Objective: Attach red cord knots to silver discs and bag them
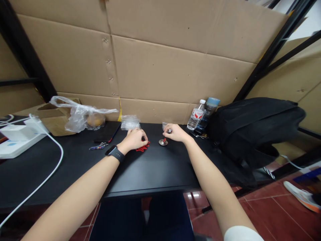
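Observation:
My left hand (135,139), with a dark watch (115,153) on the wrist, rests on the black table with its fingers curled together. Its fingertips press on a loose bundle of thin red cord (142,147). To the right, my right hand (175,133) is closed in a pinch just above a round, shiny silver disc (163,143). A short red tie rises from the disc's middle to the fingertips. A small silver piece (170,131) shows at the fingers; whether it is held or worn I cannot tell. Behind these fingertips lies a small clear plastic bag (164,125).
Clear plastic packets (130,122) lie behind my left hand, with a dark phone-like slab (106,134) and keys (99,146) left of it. A knotted plastic bag (85,117), cardboard box (54,120) and power strip (22,144) stand left. Bottles (196,115) and a black backpack (253,130) stand right.

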Tool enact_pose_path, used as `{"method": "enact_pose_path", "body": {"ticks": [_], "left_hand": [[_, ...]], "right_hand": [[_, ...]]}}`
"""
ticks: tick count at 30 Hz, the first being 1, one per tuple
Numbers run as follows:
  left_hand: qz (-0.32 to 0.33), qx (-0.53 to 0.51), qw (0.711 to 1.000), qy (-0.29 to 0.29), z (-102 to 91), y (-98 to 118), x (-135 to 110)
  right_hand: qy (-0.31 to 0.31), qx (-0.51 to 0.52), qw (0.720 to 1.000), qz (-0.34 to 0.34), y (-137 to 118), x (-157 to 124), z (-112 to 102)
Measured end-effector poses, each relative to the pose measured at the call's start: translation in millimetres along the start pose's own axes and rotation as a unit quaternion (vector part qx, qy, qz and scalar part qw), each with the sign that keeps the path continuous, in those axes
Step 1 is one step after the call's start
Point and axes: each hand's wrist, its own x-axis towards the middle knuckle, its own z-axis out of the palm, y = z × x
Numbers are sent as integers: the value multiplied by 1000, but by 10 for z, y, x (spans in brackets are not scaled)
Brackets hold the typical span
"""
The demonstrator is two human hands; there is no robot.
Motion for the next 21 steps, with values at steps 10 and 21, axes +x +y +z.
{"method": "enact_pose_path", "body": {"ticks": [10,21], "left_hand": [[-19,3,1000,22,-16,118,12],[-15,-59,997,49,-143,293,24]], "right_hand": [[-135,-30,980,145,372,-202,-234],[-129,-38,979,154,437,-196,-261]]}}
